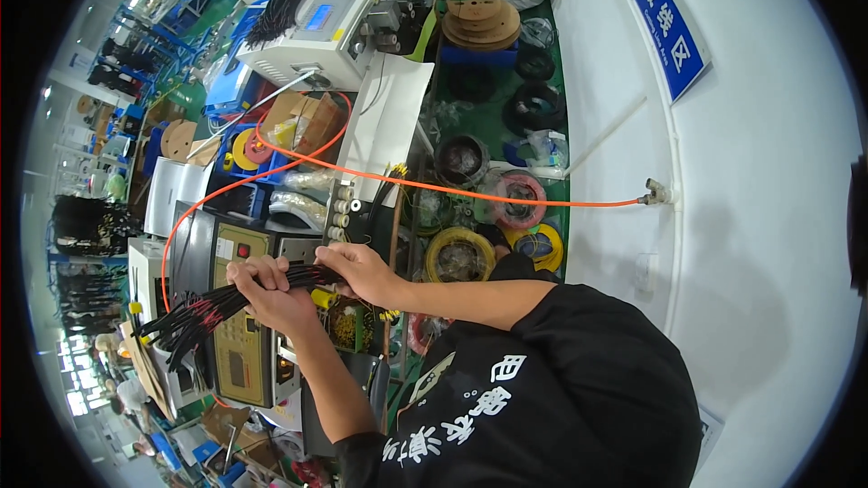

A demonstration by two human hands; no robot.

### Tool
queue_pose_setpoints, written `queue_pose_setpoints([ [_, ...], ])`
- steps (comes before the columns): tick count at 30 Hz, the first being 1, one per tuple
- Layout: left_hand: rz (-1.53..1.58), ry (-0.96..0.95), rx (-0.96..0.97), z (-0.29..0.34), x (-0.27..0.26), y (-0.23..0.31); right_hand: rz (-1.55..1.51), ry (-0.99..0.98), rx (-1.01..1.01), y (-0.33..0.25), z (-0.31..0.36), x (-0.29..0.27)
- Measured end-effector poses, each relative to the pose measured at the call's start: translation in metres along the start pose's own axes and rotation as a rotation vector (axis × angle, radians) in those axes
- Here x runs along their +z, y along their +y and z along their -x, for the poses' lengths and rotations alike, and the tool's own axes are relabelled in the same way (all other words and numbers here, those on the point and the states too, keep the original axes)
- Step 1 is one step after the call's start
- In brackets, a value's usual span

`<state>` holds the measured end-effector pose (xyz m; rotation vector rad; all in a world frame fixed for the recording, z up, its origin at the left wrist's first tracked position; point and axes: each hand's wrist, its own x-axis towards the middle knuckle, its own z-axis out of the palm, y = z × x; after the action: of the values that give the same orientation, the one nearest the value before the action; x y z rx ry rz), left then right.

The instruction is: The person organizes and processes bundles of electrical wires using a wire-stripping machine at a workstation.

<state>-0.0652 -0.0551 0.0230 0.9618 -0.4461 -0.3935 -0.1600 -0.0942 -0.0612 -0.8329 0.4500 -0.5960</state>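
Note:
My left hand (274, 294) is closed around a thick bundle of thin black wires (203, 312), some with red parts. The wires' loose ends fan out to the lower left, over a gold-fronted machine (242, 343). My right hand (357, 273) grips the bundle's other end, with thumb and fingers pressed on it; the exact fingertip contact is partly hidden. Just below that hand is a yellow cylindrical piece (323, 298). Beside it sits a bin of small yellow parts (345, 323).
An orange hose (452, 188) crosses from a wall fitting over the bench. Black wires with yellow ends (395, 173) lie near the bench edge. A white machine (316, 27) with a small screen stands farther back. Wire coils (459, 255) and cardboard reels (479, 23) line the green floor.

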Motion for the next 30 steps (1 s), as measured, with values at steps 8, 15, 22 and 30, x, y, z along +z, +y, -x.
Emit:
queue_pose_setpoints([
  [8, 0.091, -0.072, -0.082, 0.011, 0.008, -0.01, -0.065, 0.081, 0.048, 0.001, -0.008, -0.004],
  [15, 0.083, 0.008, -0.046, 0.005, 0.001, -0.003, -0.126, -0.064, 0.115, -0.002, -0.003, -0.012],
  [22, 0.209, -0.096, -0.06, 0.012, 0.004, -0.012, -0.15, -0.159, 0.084, 0.01, -0.007, -0.013],
  [30, 0.256, -0.017, -0.178, 0.016, 0.014, -0.021, -0.35, 0.03, 0.261, 0.003, -0.008, -0.019],
])
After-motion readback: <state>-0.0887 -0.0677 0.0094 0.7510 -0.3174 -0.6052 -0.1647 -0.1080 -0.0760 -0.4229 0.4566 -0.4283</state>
